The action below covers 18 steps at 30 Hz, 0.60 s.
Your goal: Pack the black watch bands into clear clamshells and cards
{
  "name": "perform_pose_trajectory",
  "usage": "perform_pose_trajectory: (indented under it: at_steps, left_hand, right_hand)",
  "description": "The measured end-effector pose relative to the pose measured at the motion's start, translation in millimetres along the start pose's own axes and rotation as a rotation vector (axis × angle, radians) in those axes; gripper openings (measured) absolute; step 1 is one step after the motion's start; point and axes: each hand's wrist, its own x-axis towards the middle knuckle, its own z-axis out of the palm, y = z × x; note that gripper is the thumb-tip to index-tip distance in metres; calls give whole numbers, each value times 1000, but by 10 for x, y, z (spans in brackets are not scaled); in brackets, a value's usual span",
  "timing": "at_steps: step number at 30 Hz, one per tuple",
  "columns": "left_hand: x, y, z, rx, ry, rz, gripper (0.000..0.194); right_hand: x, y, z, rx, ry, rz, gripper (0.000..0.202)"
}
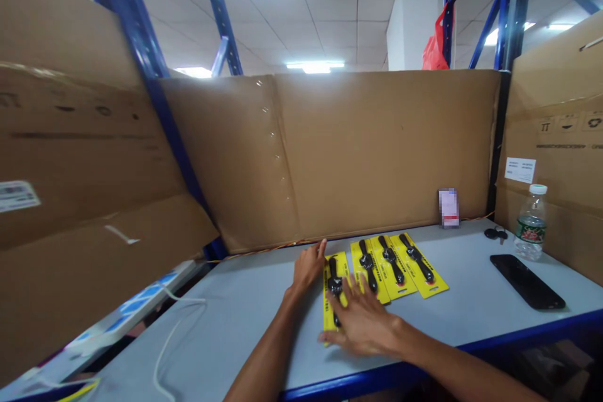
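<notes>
Four items show as several yellow carded packs in a row on the grey tabletop [245, 320], each with a black double-ended tool on it. The leftmost pack [343, 259] lies between my hands, a little apart from the others. My left hand [308, 267] rests at its upper left edge, fingers stretched forward. Over its lower right part my right hand [360, 320] lies with fingers spread, hiding some of the card. To the right are the second pack [370, 264], the third pack [392, 260] and the rightmost pack [419, 264], side by side and slightly slanted.
A black phone [526, 281], a water bottle [531, 223] and dark keys [495, 233] lie or stand at the right. A small upright pinkish item [449, 208] leans on the cardboard back wall [377, 151]. A white cable [164, 345] and power strip [141, 301] are at left.
</notes>
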Motion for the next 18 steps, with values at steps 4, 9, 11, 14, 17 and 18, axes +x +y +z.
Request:
perform_pose_trajectory:
  at_steps: [4,9,11,14,17,18]
  left_hand:
    - [-21,-53,-74,-68,40,-96,57]
    - [-49,9,-100,-62,26,-104,51]
    - [-51,28,-104,-59,24,-101,47]
    - [-47,28,-103,-51,32,-110,44]
    - [-40,16,-89,-50,33,-108,46]
    - [-38,14,-83,-52,32,-102,47]
  right_hand:
    - [-227,-190,380,-112,66,-94,98]
    - [-678,-68,873,-430,307,-294,42]
    - [-872,1,824,-431,412,-342,28]
    - [-1166,72,371,-266,507,-314,34]
    - [-1374,209,-245,12,537,-174,44]
    - [-1410,302,-410,60,623,-106,44]
